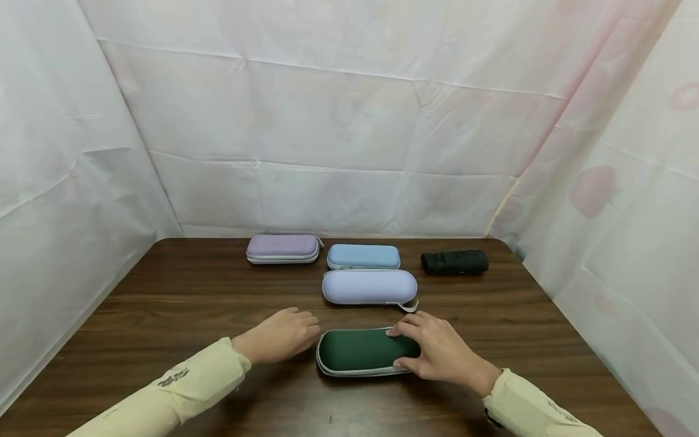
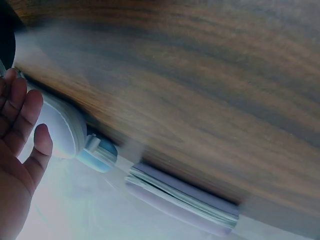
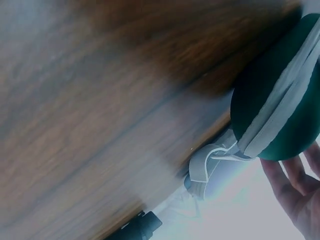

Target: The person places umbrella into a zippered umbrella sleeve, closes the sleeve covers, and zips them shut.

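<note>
Green case [image 1: 355,351] at the near side of the dark wooden table [image 1: 180,291], lying lengthwise between two hands, and the right hand [image 1: 445,352] has it! Thumb bent against the near edge, fingers arched over to the far one, pinching the case across its right end. Over to the right wrist view: a grey zip band [image 3: 292,102] rings the green shell, fingertips against its side. Now the left hand [image 1: 284,335], just beside the case's left end: fingers close together, softly bent, nothing held, thumb standing apart from them in the left wrist view. Is it touching the case? Cannot tell.

Look beyond them! A lavender case [image 1: 369,286] lies directly behind the green one, its strap [image 1: 409,307] trailing off the right end, near the right hand's fingers. Close behind that sits a light blue case [image 1: 363,255], partly covered from the head view. Left of it, a purple case [image 1: 282,246]; well out to the right, a black folded bundle [image 1: 454,261]. Pale sheeting [image 1: 327,121] hangs behind the table.
</note>
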Tool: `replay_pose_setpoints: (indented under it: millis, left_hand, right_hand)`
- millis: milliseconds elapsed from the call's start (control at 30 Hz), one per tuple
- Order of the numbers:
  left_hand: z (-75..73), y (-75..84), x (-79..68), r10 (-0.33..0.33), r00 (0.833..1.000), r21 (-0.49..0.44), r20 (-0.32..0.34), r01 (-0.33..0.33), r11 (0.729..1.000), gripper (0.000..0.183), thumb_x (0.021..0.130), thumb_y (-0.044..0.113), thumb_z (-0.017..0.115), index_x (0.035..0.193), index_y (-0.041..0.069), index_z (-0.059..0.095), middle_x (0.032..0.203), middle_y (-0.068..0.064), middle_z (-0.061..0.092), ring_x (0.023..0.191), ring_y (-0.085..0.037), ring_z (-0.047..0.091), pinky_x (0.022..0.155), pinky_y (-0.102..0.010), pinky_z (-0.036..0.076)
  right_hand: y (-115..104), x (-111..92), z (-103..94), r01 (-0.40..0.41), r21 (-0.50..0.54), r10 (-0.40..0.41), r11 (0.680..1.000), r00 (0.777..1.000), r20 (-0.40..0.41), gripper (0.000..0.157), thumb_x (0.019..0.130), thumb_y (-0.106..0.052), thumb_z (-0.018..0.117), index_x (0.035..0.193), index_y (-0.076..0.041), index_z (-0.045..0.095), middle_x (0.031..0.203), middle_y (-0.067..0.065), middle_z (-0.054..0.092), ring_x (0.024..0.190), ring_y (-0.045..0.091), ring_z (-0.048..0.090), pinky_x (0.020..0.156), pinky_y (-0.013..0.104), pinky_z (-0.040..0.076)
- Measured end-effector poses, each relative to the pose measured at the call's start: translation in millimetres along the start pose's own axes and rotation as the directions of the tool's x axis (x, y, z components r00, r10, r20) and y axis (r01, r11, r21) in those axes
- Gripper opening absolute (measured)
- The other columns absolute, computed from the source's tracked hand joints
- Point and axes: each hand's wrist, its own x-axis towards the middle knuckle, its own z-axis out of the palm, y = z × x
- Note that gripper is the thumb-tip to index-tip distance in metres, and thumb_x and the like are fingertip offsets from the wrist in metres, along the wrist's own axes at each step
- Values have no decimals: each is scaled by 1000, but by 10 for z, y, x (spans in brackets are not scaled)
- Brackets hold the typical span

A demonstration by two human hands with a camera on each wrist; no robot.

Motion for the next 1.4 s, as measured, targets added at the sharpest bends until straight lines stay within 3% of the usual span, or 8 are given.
replay_pose_setpoints:
  millis: [467,767,900,1033,1100,1200,1333,1400]
  left_hand:
    - [-13,190,-92,-63,995,-16,-80,62,998,11,87,21,68,77,17,64,74,8,57,69,-9,56,56,-25,39]
    - [-22,304,19,-123,986,6,-116,125,992,13,87,21,67,75,17,63,73,6,60,69,-11,59,52,-26,40]
    - [-23,322,51,-113,988,63,-105,120,991,16,87,22,66,73,17,64,70,6,57,66,-11,57,50,-25,34]
    - [-24,329,35,-111,991,91,-76,118,989,17,87,23,66,71,18,63,69,6,55,66,-12,57,49,-25,32]
    - [-20,335,26,-114,992,89,-55,119,989,17,87,24,66,72,18,64,69,6,55,66,-12,57,49,-25,32]
    - [-20,340,29,-126,992,71,-21,127,989,16,88,25,66,74,18,64,71,6,56,68,-11,58,49,-25,34]
    - [-30,344,60,-135,991,45,6,135,990,15,89,25,65,76,17,65,73,6,59,69,-11,58,49,-25,35]
    - [-30,345,80,-131,991,44,11,130,990,15,89,25,65,77,17,66,74,5,60,69,-10,59,49,-25,35]
  right_hand:
    - [-260,40,58,-145,-137,133,980,987,-94,43,66,-43,84,100,-20,68,92,-5,65,77,13,62,59,32,50]
    - [-575,144,10,-219,-235,223,947,975,-8,48,71,-52,79,95,-14,63,78,-2,60,60,12,57,50,28,45]
    - [-586,204,-32,-143,-260,158,955,987,38,46,80,-54,69,91,-11,60,70,-3,56,53,9,52,43,24,39]
    - [-394,316,-102,118,-303,-86,946,989,117,26,91,-33,66,104,-13,60,86,-4,61,70,8,59,52,23,46]
    - [-280,401,-153,283,-357,-224,890,954,199,34,89,-19,69,120,-15,56,107,-2,62,92,11,60,69,26,50]
    - [-162,536,-208,493,-444,-370,749,866,336,61,85,-10,71,140,-20,44,138,1,48,123,17,48,95,32,43]
    - [-164,671,-200,672,-468,-466,573,738,489,69,86,-17,70,146,-27,37,150,1,35,135,18,35,106,34,31]
    - [-202,713,-180,722,-437,-483,536,687,543,65,87,-19,69,145,-29,40,150,0,35,136,18,35,107,32,30]
